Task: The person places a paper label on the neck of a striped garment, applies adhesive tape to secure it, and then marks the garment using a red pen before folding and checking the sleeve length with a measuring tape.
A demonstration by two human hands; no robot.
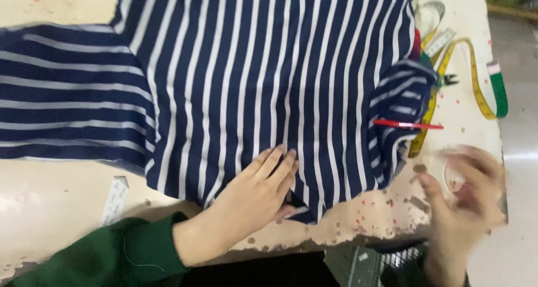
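The striped garment point(252, 79), navy with white stripes, lies spread flat across the desk point(50, 203), covering most of its surface; one sleeve extends to the left and a bunched section sits at the right edge.

The left hand point(255, 200), in a green sleeve point(112, 253), rests palm down on the lower hem area of the garment. Its fingers point(274, 161) are extended and held close together, pressing the fabric flat against the desk.

The right hand point(468, 191) is at the right edge of the desk, clear of the garment. It is motion-blurred; whether its fingers are spread or closed on anything cannot be told.

A red pen-like tool point(406, 124) lies on the bunched fabric, and a yellow-green measuring tape point(482, 93) lies looped just beyond it on the bare desk. A small white paper slip point(115, 200) lies near the left forearm.

Judged step: the fabric is being held and smoothed in place while the free hand works at the tool area. The next move calls for keeping the hem pinned flat, so that the stripes do not shift, and for bringing the right hand onto the fabric.
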